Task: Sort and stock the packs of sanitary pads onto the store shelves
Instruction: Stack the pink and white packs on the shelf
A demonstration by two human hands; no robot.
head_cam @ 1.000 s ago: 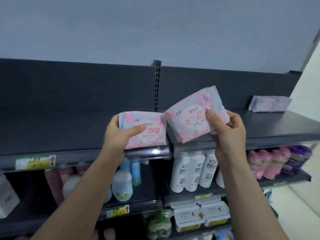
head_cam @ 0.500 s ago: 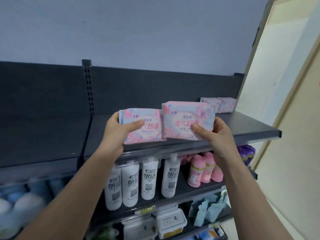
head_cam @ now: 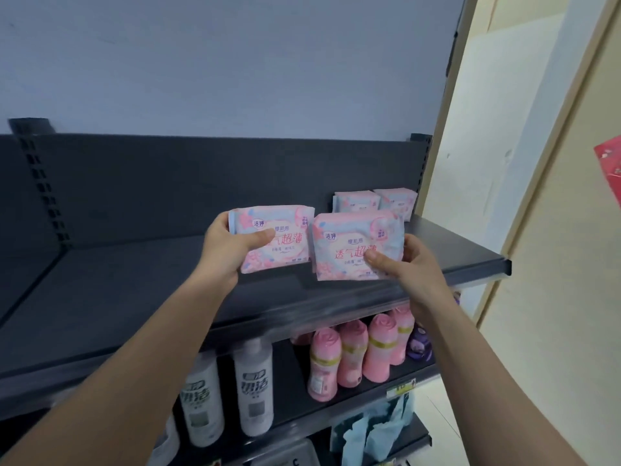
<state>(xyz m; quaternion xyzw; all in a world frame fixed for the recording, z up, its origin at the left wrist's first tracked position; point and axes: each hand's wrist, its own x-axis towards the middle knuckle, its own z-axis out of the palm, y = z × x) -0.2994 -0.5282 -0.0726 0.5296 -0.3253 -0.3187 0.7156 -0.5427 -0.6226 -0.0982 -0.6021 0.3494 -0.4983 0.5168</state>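
Where the dark grey metal top shelf [head_cam: 134,297] runs from the left edge of view to its right end, most of its surface is bare. Below it, the dark lower shelf [head_cam: 290,391] carries tall white plastic bottles with dark lettering [head_cam: 253,388] towards the left and a group of pink plastic bottles with rose-shaped caps [head_cam: 351,353] towards the right. A purple bottle [head_cam: 420,346] stands just beside them at the right end.

Two stocked pink-and-blue soft plastic packs of sanitary pads [head_cam: 356,203] stand upright side by side in the back right corner of the top shelf, against the back panel.

Two further packs of the same design are held upright over the right half of the top shelf, in front of the stocked pair. It cannot be told whether their lower edges touch the shelf. The left-hand pack [head_cam: 285,242] sits slightly higher. The right-hand pack [head_cam: 353,247] overlaps its right edge.

The left hand [head_cam: 228,250] grips the left-hand pack at its left edge, thumb across the front face, fingers behind. The right hand [head_cam: 413,267] grips the right-hand pack at its lower right corner, thumb on the front face and fingers curled behind.
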